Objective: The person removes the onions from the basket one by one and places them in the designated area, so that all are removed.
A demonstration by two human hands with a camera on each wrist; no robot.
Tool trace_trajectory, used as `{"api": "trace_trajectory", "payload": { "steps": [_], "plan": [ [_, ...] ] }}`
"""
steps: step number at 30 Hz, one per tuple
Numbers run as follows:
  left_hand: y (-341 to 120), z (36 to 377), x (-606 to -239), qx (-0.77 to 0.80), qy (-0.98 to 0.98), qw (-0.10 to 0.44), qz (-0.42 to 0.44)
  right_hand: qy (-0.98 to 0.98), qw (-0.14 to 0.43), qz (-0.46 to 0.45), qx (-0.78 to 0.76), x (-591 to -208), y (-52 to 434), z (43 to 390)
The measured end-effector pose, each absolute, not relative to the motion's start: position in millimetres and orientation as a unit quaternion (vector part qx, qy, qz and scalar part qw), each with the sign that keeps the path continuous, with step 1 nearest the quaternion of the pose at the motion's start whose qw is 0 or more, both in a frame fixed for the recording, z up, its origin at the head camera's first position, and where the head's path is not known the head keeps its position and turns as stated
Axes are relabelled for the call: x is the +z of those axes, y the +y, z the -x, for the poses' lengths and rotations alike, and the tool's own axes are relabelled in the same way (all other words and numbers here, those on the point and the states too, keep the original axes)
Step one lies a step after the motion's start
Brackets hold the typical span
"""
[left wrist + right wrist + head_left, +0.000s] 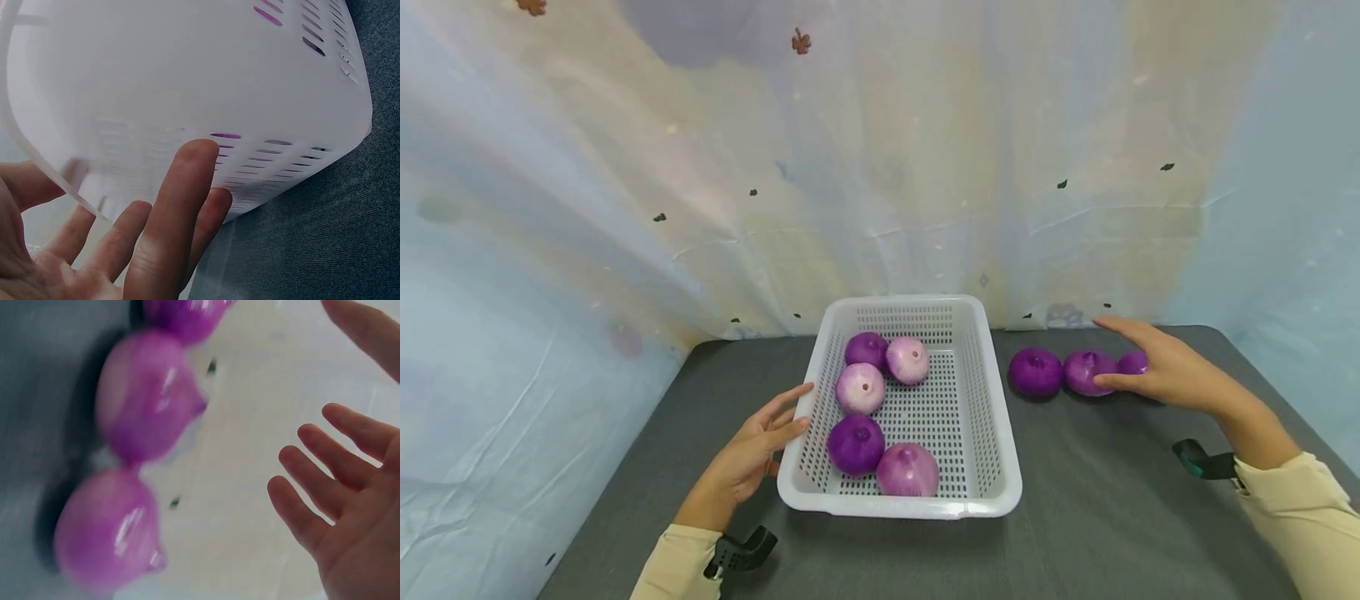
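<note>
At the left side of a white slotted plastic basket (992, 417) is my left hand (748, 450), fingers spread and fairly straight, with fingertips at its rim and outer wall. In the left wrist view these fingers (169, 219) lie along the slotted wall. Several purple and pale onions (907, 468) sit inside the basket. My right hand (1172, 371) is over the right end of a row of three purple onions, its fingers extended and its palm bare. The left onion (1036, 372) and middle onion (1086, 372) show well; the hand partly hides the right onion (1132, 362).
Everything stands on a dark grey cloth-covered table (1075, 517). A pale patterned curtain (880, 167) hangs right behind the table's back edge and along both sides. Black straps (1206, 460) are on both wrists.
</note>
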State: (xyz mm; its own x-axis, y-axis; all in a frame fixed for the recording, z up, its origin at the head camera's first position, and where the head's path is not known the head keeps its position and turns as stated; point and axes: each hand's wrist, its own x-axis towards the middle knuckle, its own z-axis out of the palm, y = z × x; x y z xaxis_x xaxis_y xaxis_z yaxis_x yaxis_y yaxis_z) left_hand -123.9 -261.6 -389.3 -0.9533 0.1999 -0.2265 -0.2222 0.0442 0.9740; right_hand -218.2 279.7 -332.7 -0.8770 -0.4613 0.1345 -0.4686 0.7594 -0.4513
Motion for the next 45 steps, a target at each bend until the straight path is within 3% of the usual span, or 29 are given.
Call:
{"api": "trace_trajectory", "payload": {
  "steps": [10,28,45],
  "plan": [
    [-260.8,126.9,-388.6,0.691,0.706,0.153,0.014,-0.901,-0.013,-0.336,0.273,-325.3,213.1,202.5],
    [-261.1,123.5,-387.3,0.693,0.704,0.155,0.019,-0.827,-0.161,-0.443,0.306,-323.4,121.8,186.5],
    [-261.1,124.8,-386.6,0.696,0.699,0.162,0.016,-0.813,-0.185,-0.495,0.245,-352.8,75.1,194.0]
  ]
}}
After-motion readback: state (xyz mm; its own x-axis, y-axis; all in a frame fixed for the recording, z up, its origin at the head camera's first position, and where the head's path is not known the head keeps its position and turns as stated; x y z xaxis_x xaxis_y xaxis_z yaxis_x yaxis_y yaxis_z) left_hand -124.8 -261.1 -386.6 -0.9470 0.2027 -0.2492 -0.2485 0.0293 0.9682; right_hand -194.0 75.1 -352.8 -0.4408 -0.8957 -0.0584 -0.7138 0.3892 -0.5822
